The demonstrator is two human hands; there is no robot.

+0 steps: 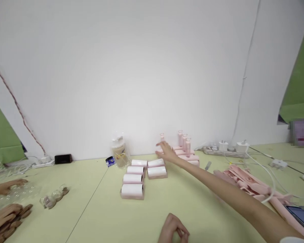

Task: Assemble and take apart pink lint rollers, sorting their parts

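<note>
My right hand (167,152) reaches far across the table, fingers apart, over the left end of a group of pink cylinders (192,158). I cannot tell whether its fingertips touch one. Small upright pink tubes (188,147) with loop-shaped tops stand on these cylinders, one just behind my fingers. My left hand (173,229) rests curled near the table's front edge, and no object shows in it. Between the hands and to the left lie white rolls (132,189) in clear pinkish trays, several in a left column and two (157,172) beside it.
A bagged drink cup (120,153) and a blue packet (110,161) stand by the wall. Pink pieces (245,182), a power strip (225,152) and cables lie right. Far left, another person's hands (5,216) work among brown pieces and clear glass-like items (53,197).
</note>
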